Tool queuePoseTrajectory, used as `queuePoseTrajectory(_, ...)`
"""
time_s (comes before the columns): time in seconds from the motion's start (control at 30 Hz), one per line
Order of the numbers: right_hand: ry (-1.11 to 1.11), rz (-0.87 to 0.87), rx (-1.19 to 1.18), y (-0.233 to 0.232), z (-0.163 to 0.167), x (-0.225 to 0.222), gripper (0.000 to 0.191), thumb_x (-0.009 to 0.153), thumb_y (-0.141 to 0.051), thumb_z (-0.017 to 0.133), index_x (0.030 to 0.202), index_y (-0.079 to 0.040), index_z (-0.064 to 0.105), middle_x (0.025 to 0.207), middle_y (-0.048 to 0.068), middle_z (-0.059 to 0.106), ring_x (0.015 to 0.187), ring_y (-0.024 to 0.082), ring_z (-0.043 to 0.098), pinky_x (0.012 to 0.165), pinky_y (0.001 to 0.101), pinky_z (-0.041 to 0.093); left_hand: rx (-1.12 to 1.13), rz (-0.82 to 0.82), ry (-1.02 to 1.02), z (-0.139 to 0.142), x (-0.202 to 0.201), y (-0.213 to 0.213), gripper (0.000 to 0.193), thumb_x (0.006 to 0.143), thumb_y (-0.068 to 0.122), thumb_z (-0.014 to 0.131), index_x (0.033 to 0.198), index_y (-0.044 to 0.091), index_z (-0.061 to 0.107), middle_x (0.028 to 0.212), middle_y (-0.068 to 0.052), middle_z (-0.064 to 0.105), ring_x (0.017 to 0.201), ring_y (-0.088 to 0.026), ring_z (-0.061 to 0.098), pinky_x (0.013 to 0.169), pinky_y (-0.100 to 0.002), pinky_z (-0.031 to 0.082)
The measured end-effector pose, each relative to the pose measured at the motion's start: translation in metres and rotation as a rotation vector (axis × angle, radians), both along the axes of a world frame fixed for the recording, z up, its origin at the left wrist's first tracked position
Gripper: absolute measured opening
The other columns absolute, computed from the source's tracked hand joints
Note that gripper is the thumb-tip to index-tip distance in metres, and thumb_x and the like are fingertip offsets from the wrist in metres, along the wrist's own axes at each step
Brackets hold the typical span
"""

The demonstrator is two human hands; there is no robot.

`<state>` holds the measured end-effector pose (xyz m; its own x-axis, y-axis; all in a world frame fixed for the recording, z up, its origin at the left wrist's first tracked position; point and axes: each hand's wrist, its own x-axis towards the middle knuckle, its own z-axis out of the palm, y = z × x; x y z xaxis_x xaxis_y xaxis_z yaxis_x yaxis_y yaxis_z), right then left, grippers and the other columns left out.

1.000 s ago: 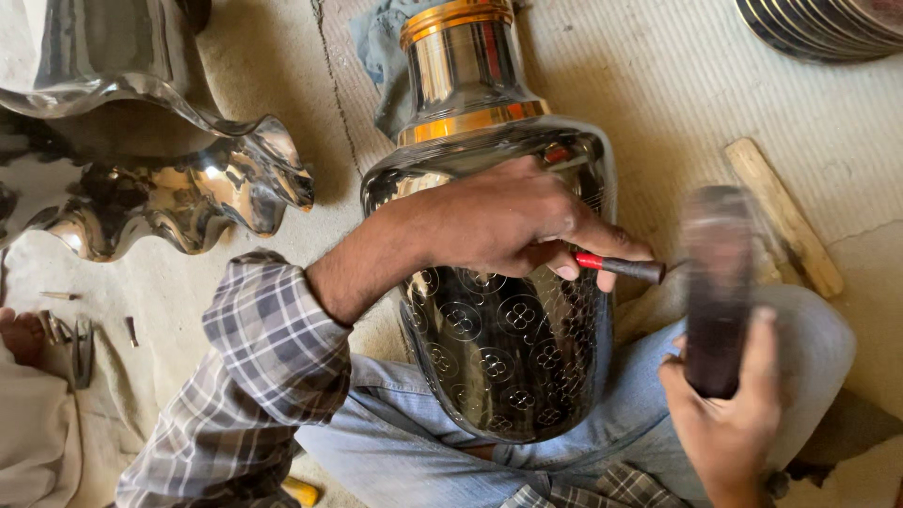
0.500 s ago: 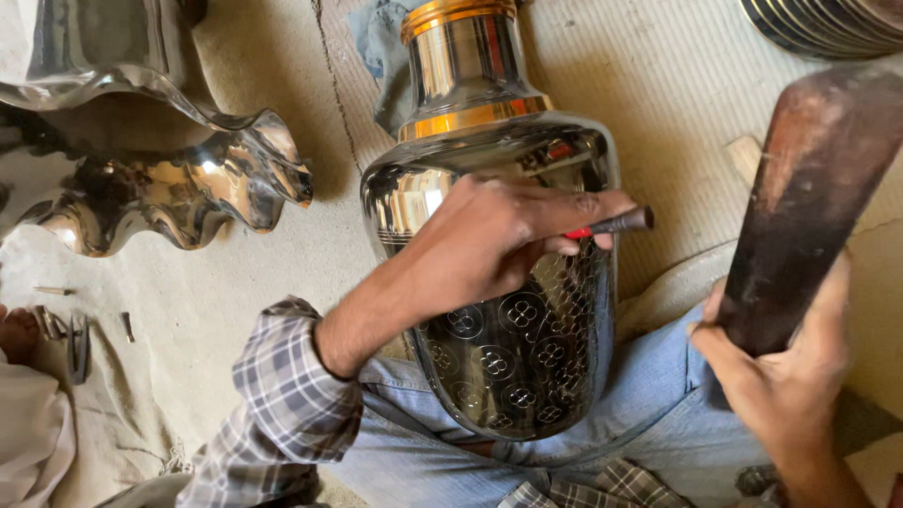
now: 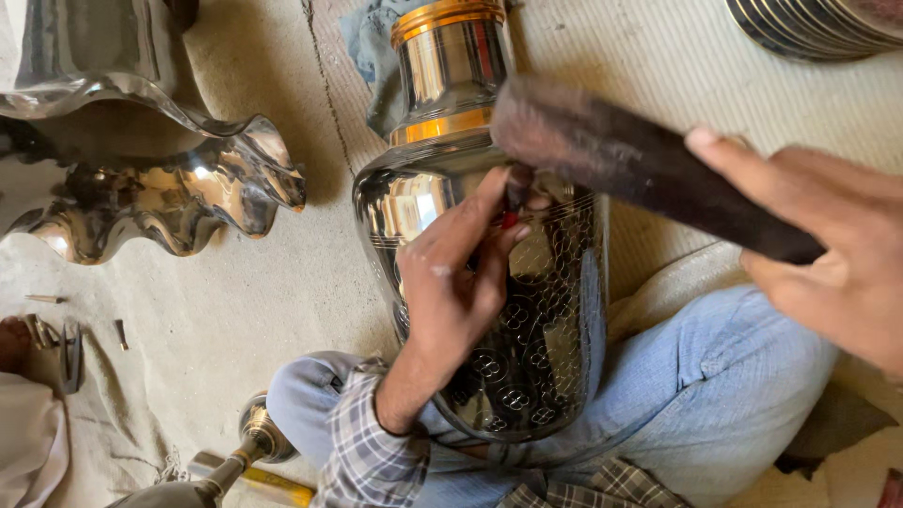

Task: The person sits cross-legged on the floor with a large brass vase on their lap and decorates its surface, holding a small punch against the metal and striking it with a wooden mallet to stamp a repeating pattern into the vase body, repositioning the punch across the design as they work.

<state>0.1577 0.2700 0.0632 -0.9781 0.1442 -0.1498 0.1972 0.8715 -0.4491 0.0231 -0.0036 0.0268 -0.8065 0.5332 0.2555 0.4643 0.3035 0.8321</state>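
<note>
A large polished metal vase [image 3: 555, 310] with brass bands at its neck lies across my lap, its dark belly engraved with small round motifs. My left hand [image 3: 456, 273] rests on the vase and holds a thin punch [image 3: 514, 193] with a red band upright against the metal. My right hand [image 3: 828, 254] grips a dark wooden mallet [image 3: 630, 165], whose blurred head is right at the top of the punch.
A shiny metal bowl with a wavy rim [image 3: 150, 179] stands on the cloth at the left. Small punches [image 3: 52, 329] lie at the left edge. Stacked metal plates [image 3: 809, 23] sit top right. A blue rag [image 3: 372, 56] lies behind the vase neck.
The mallet swung from raised at the right down onto the punch. My left hand turned the punch upright and shifted slightly up the vase.
</note>
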Motion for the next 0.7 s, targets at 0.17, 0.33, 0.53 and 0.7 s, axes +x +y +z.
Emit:
queuePoseTrajectory(0.17,0.076,0.125,0.077,0.006,0.034,-0.04,0.092,0.077,0.011,0.074,0.158,-0.015,0.04,0.081,0.012,0.064,0.062,0.019,0.06,0.055,0.0311,0.05,0.217,0.037,-0.031,-0.009,0.012,0.002,0.056,0.101,-0.009,0.072,0.151,0.006,0.053,0.12,-0.013,0.076,0.111,-0.019,0.078,0.092,-0.028,0.066)
queuePoseTrajectory(0.33,0.097,0.338,0.169,-0.014,0.051,-0.056,0.09,0.075,0.013,0.073,0.155,-0.018,0.045,0.079,0.008,0.062,0.058,0.017,0.057,0.052,0.0308,0.049,0.252,0.089,-0.048,-0.015,0.02,0.002,0.054,0.102,-0.011,0.069,0.151,0.004,0.052,0.123,-0.014,0.075,0.109,-0.019,0.078,0.089,-0.026,0.067)
queuePoseTrajectory(0.53,0.127,0.415,0.223,-0.013,0.056,-0.059,0.091,0.072,0.013,0.073,0.152,-0.022,0.048,0.076,0.005,0.06,0.053,0.015,0.055,0.051,0.0325,0.049,0.331,0.208,-0.181,-0.023,0.032,0.0,0.039,0.101,-0.009,0.073,0.137,-0.003,0.058,0.105,-0.012,0.074,0.078,-0.009,0.067,0.073,-0.022,0.059)
queuePoseTrajectory(0.7,0.093,0.422,0.279,-0.012,0.056,-0.06,0.094,0.074,0.012,0.072,0.157,-0.023,0.045,0.075,0.003,0.055,0.055,0.015,0.05,0.05,0.0314,0.048,0.361,0.223,-0.113,-0.036,0.028,0.001,0.043,0.096,-0.004,0.075,0.135,-0.004,0.056,0.093,-0.007,0.074,0.07,-0.006,0.065,0.059,-0.02,0.058)
